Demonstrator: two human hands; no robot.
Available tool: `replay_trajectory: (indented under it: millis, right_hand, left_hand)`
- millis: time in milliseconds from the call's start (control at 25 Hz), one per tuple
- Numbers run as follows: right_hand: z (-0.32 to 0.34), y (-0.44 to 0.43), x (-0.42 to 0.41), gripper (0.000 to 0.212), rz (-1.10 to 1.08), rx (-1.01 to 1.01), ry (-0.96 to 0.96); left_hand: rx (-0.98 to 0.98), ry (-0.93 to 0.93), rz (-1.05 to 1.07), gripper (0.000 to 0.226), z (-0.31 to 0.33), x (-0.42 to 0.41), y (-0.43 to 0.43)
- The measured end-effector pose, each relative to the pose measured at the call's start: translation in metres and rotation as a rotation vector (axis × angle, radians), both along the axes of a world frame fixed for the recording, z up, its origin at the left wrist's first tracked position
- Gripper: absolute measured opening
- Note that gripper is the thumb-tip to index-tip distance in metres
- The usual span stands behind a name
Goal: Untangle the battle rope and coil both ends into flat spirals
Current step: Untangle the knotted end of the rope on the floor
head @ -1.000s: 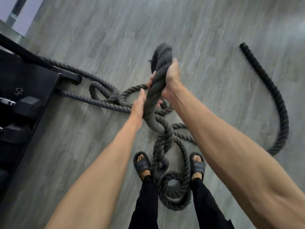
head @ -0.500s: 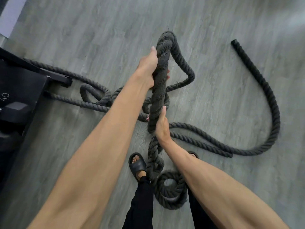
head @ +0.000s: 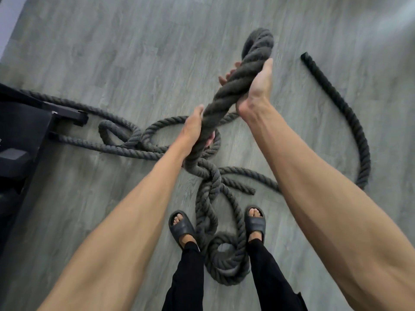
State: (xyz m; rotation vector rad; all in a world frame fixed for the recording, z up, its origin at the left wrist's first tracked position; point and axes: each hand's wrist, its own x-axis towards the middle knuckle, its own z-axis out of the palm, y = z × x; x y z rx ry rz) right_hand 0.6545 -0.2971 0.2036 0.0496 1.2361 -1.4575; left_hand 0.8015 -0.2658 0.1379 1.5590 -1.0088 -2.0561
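Observation:
A thick dark grey battle rope (head: 226, 95) rises from the floor in a raised loop between my hands. My right hand (head: 258, 86) grips it high up, just under the bend of the loop. Lower down, my left hand (head: 193, 131) holds the same strand. Below my hands the rope twists into a tangle (head: 208, 182) and ends in a small coil (head: 226, 261) between my feet. One taped rope end (head: 306, 58) lies on the floor at the right, its length curving down the right side.
A black weight rack base (head: 27, 131) stands at the left, with two rope strands (head: 89, 145) running to it. My feet in black slides (head: 180, 227) straddle the coil. The floor is grey wood-look planks (head: 134, 52).
My hands have swapped heights: the right hand moved up to the top grip and the left hand dropped lower. The raised loop shifted to the right.

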Motion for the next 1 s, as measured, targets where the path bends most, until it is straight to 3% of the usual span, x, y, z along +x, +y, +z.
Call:
replay_trajectory:
  millis: [160,280,400,520,680,840,1000]
  right_hand:
    - [-0.048,0.079,0.045,0.06,0.24,-0.019,0.294]
    - [-0.081,0.132,0.079,0.078,0.435,0.099,0.365]
    - [-0.075,0.133,0.083,0.086,0.386,0.149,0.411]
    - [-0.052,0.101,0.056,0.091,0.252,0.159,0.39]
    - [-0.017,0.055,-0.019,0.079,0.044,0.111,0.165]
    - [0.01,0.023,-0.082,0.072,-0.035,-0.031,-0.009]
    - [0.019,0.044,-0.098,0.062,0.249,-0.01,0.181]
  left_hand:
    - [0.039,0.094,0.132,0.057,0.058,-0.047,-0.042]
    - [-0.02,0.159,0.115,0.038,0.091,-0.06,-0.071]
    - [-0.09,0.138,0.187,0.021,0.087,-0.054,-0.083]
    - [-0.174,-0.174,0.087,0.037,0.039,-0.043,-0.054]
    - [0.014,-0.243,-0.218,0.073,-0.035,-0.023,0.043]
    - [-0.089,-0.243,0.03,0.074,-0.013,-0.082,0.045]
    - [-0.046,-0.119,0.242,0.074,0.057,-0.144,-0.005]
